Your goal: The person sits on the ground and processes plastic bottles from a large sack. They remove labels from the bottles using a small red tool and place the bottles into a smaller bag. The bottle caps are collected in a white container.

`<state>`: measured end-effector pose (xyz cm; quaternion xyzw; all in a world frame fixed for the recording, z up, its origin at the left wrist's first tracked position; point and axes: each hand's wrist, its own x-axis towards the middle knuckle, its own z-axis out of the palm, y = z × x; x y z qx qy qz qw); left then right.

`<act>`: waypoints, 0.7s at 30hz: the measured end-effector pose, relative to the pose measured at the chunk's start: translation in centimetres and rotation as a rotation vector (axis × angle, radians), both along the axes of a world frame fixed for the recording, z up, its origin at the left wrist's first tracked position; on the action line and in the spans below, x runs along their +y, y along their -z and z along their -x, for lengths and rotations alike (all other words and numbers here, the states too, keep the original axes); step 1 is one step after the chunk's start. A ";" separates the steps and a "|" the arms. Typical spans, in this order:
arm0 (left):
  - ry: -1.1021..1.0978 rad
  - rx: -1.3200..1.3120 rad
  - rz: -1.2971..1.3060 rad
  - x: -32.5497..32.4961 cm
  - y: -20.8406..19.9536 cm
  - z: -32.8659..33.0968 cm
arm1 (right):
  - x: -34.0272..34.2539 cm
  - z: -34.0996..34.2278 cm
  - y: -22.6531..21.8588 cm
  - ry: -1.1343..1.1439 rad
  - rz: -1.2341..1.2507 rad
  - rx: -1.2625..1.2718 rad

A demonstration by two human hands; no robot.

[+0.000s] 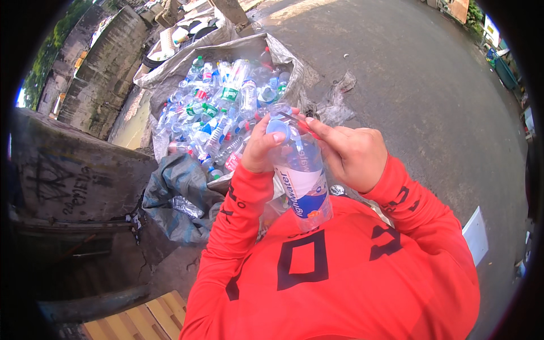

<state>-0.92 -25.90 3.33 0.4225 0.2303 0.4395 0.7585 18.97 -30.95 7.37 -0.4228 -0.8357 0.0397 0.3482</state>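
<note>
A person's left hand (262, 144) gripped a clear bottle (307, 187) at frame center as the right hand (357, 154) held a thin dark tool (289, 117) at its top. Upper left of center, an open sack (293, 65) brimmed with bottles (218, 107), above a crumpled tarp (160, 195).

Both red-sleeved arms (232, 224) reach forward from the chest (345, 263), elbows bent, wrists drawn in near each other. The left hand (260, 146) is curled in a grip, thumb laid toward the right hand (355, 154), which pinches, knuckles up, its fingers angled leftward.
</note>
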 end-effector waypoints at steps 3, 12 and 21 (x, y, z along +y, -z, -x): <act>0.031 -0.021 -0.024 0.4 0.3 0.5 | 0.4 -0.8 -1.0 0.001 -0.035 -0.043; 0.114 0.032 -0.039 0.9 -0.3 0.1 | 2.5 -1.4 -5.9 -0.049 -0.102 -0.330; 0.094 -0.010 -0.049 1.3 0.7 -0.7 | 2.2 -0.7 -7.4 -0.056 -0.119 -0.510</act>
